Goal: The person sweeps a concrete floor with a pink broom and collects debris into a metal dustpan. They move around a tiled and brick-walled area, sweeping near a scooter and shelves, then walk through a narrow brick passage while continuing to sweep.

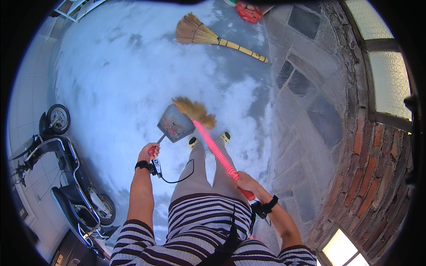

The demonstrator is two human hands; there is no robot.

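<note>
My left hand [149,152] is closed around the red-tipped handle of a grey dustpan [175,123], which holds red bits and dark debris. In my right hand [246,183] is the pink ribbed handle of a broom [216,149]. Its brown bristles [196,111], somewhat blurred, lie at the right edge of the dustpan, in front of my feet. A second broom [229,44], made of straw with a bound pale handle, lies on the floor farther ahead.
A black scooter [73,179] stands along the tiled wall at left. A red plastic bag [249,12] sits at the top beside a partly seen green-rimmed container. Stone paving [299,123] borders the smooth floor at right, beneath a brick wall [362,173] with windows.
</note>
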